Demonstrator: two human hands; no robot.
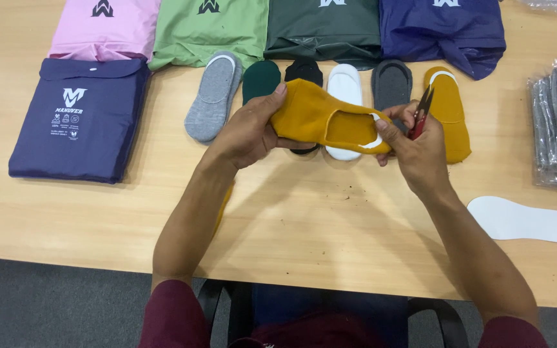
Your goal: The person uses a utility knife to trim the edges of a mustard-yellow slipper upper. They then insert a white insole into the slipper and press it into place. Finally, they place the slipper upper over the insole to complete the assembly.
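Pale wooden bench (304, 219) carries a row of low-cut socks (214, 96) below coloured pouches (207, 29). Left hand (249, 132) grips the mustard sock (320, 116) by its toe, held above the bench; right hand (414, 151) pinches its heel and clasps red snips (422, 113). Its partner, the flat mustard sock (451, 113), already lies in the row. The blades' tips and any thread are too small to see.
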